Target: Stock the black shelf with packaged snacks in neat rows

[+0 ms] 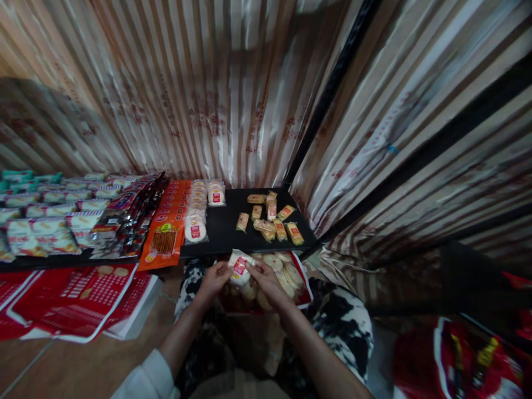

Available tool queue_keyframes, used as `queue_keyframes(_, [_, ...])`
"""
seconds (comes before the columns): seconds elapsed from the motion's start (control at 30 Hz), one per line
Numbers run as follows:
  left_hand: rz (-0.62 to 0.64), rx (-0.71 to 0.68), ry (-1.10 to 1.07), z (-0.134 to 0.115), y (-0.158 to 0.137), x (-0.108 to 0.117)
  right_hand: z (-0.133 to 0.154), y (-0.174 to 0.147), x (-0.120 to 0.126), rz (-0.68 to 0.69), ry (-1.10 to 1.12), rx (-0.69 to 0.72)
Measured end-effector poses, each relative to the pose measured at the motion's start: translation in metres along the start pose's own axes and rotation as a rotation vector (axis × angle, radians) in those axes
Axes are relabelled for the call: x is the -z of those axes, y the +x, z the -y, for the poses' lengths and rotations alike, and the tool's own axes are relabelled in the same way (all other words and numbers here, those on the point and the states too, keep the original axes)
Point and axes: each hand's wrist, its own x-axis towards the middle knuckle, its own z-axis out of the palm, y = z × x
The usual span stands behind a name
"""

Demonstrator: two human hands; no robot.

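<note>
Both hands are up front, low in the frame, meeting over one small white packet (240,270) with a red label. The left hand (215,280) pinches its left edge, fingers curled in tight around it, and the right hand (265,280) grips the right edge from the other side, thumb and fingers closed on the wrapper. The packet hangs between them, just above an open bag (301,282) full of round pale cakes that sits on the person's lap, on black-and-white patterned fabric (344,318). Right past the bag comes a black shelf (226,224), and it's busy: a loose scatter of small golden packets (270,221) lies on its right half, near but apart from the hands. To the left of those runs a column of round white cakes (196,213), stacked in a line toward the back, with one more pair at the far end. Beside that sits an orange pack (166,235), then a dark row of glossy packs (124,219), then rows of white-and-teal packs (45,216) stretching off to the left edge. Down on the floor at left lie flat red bags (70,299), overlapping each other. Striped shiny sheeting (233,94) covers everything behind and to the right.
</note>
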Motion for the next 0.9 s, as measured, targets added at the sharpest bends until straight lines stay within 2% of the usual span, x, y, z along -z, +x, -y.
queue_keyframes(0.17, [-0.074,0.092,-0.112,-0.012,-0.01,0.0,0.0,0.014,-0.004,-0.04,-0.016,-0.051])
queue_keyframes(0.4, [-0.165,0.078,-0.193,-0.016,-0.002,0.004,0.013,0.021,-0.018,-0.006,0.022,-0.047])
queue_keyframes(0.77, [-0.165,-0.025,-0.109,-0.039,0.01,0.016,0.029,0.046,-0.024,-0.064,-0.073,-0.028])
queue_keyframes(0.9, [-0.159,-0.011,-0.047,-0.046,0.012,0.025,0.032,0.055,-0.027,-0.035,-0.098,-0.026])
